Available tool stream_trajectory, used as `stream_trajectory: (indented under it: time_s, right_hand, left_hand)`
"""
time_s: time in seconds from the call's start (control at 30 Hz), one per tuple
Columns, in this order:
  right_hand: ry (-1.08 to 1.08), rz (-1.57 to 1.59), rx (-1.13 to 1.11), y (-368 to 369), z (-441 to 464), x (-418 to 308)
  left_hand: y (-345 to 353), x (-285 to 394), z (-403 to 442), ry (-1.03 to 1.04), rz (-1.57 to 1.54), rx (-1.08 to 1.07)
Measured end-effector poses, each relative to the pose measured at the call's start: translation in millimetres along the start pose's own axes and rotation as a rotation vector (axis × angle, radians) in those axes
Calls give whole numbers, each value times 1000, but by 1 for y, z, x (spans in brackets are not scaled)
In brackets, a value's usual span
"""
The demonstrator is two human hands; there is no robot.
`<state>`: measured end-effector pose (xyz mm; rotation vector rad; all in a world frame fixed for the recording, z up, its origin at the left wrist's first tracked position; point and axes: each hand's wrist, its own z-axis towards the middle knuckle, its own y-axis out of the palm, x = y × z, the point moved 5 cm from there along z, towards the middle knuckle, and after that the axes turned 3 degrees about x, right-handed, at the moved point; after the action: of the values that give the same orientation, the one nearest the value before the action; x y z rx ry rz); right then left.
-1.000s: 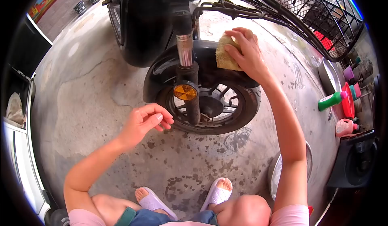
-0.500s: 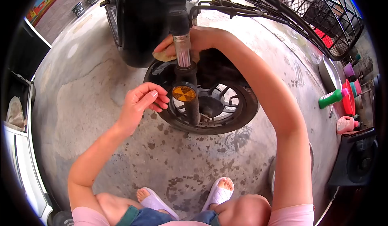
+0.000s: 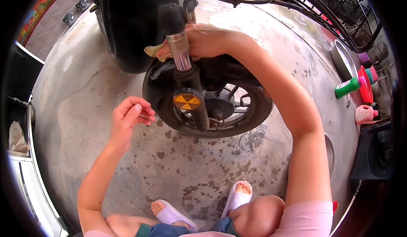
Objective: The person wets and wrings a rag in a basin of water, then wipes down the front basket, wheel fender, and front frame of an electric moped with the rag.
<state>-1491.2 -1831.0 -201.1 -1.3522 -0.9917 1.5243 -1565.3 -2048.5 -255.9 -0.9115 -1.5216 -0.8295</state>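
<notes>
My right hand (image 3: 207, 42) reaches behind the chrome fork tube (image 3: 181, 54) of a motorbike, above the front fender. It is closed on a yellowish cloth (image 3: 153, 51), which sticks out to the left of the tube. Part of the hand is hidden by the fork. My left hand (image 3: 132, 116) hangs in the air left of the front wheel (image 3: 254, 118), fingers loosely curled and slightly apart, with nothing in them. Between the hands, a round orange reflector (image 3: 187, 101) sits on the lower fork leg.
A wire basket (image 3: 335, 8) juts out at the upper right. Along the right side are a metal basin (image 3: 343, 59), a green bottle (image 3: 348, 87), a red basin (image 3: 365, 84) and a pink jug (image 3: 365, 114). Wet spots mark the concrete floor (image 3: 106, 173).
My left hand has drawn away from the reflector, down and to the left. Behind the fork, the cloth has shifted with my right hand and more of it shows. The view has also shifted slightly.
</notes>
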Motion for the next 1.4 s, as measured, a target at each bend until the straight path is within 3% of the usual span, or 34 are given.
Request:
stream_trajectory:
  time_s: [0.1,0.2,0.43,0.6,0.7,0.8,0.87,0.93,1.0,1.17,1.23,1.3,1.4]
  right_hand:
    - [-88,-116,293,-18,-35,-8]
    - [160,-175,455,-22,-89,-5]
    - [354,-528,836,18,-177,-21]
    - [424,-360,1002,34,-201,-12]
    - [557,-106,802,2,-183,4]
    - [453,-70,577,-16,-148,29]
    - [656,285,191,-22,-121,39]
    - [623,449,77,-7,-112,89]
    - [763,517,117,-2,-119,102]
    - [702,655,426,-1,-179,66]
    - [722,443,582,6,-192,53]
    - [588,17,775,8,-195,13]
    - [567,-223,830,19,-188,-11]
  left_hand:
    - [-15,-7,3,-5,-10,6]
    - [-27,-22,9,-39,-13,17]
    - [-23,-33,22,-48,-26,-21]
    - [-19,-29,16,-37,-1,-12]
    - [-21,-26,10,-49,-8,3]
    - [-13,-24,11,-76,-19,1]
    - [1,-23,16,-89,-17,-22]
    - [13,-23,19,-78,-42,-64]
    - [17,-15,18,-58,-31,-81]
    - [-2,-19,-1,-64,32,-46]
    - [-6,-24,-5,-103,33,-6]
    - [-8,-21,-7,-118,35,10]
    - [1,-15,2,-106,27,6]
